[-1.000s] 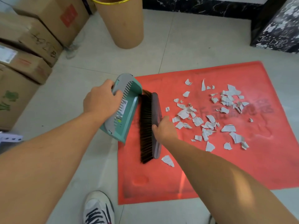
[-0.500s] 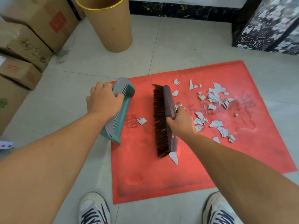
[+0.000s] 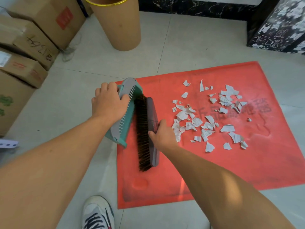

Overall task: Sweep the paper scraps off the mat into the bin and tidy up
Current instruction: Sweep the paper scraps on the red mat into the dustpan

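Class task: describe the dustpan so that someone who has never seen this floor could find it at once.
Find the red mat on the tiled floor. At its left edge, the left hand holds the dustpan tilted beside a long dark-bristled brush. It is the only teal and grey thing, with a comb-like row of teeth.

Red mat [image 3: 214, 162] flat on tiled floor, creased and scuffed. Torn white paper scraps [image 3: 208, 118] scattered over its far right part. Teal-and-grey dustpan [image 3: 125, 116] tilted at the mat's left edge. Dark-bristled brush [image 3: 146, 133] lies against it. Tan cylindrical bin [image 3: 118, 23] upright beyond.
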The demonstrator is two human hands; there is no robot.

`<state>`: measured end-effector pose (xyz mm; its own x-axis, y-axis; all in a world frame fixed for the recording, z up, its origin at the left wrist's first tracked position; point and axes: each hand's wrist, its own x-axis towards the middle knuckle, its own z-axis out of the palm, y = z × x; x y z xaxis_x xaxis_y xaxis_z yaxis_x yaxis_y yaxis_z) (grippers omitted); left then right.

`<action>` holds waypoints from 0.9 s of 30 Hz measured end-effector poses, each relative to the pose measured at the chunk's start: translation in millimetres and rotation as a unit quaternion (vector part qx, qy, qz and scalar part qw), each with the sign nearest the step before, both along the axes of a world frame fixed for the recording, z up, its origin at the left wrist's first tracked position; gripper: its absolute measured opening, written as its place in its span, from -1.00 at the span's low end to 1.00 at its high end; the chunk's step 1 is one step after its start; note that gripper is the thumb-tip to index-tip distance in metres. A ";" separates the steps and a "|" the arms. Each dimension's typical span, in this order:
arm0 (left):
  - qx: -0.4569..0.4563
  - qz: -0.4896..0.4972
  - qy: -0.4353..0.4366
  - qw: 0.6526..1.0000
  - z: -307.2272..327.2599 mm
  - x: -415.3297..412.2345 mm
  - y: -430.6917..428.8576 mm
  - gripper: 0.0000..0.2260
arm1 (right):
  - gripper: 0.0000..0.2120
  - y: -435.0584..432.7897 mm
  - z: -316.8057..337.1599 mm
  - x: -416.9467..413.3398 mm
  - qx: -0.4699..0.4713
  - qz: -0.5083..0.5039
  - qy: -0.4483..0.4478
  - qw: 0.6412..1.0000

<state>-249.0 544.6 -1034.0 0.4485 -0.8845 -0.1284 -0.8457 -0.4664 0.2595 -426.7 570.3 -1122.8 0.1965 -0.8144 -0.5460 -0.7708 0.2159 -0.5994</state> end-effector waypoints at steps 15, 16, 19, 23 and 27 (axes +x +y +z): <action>-0.017 0.014 0.035 0.999 -3.9 -4.8 -3.8 -0.78 | -0.73 -32.6 19.5 -13.1 -0.076 -0.099 -0.005 0.992; -0.018 0.012 0.034 0.999 -4.0 -5.4 -3.8 -0.78 | -0.73 -28.2 18.3 -8.1 -0.066 -0.091 -0.011 0.994; -0.016 0.008 0.032 0.999 -3.4 -3.8 -2.6 -0.80 | -0.68 -10.4 11.6 6.8 -0.020 -0.063 -0.014 0.998; -0.013 0.010 0.034 0.999 -4.1 0.8 -1.6 -0.79 | -0.71 3.4 2.3 4.2 -0.007 -0.029 0.021 0.999; -0.026 0.010 0.035 0.999 -6.8 0.7 -1.6 -0.80 | -0.73 -12.8 -0.9 -24.0 -0.015 -0.043 0.076 0.996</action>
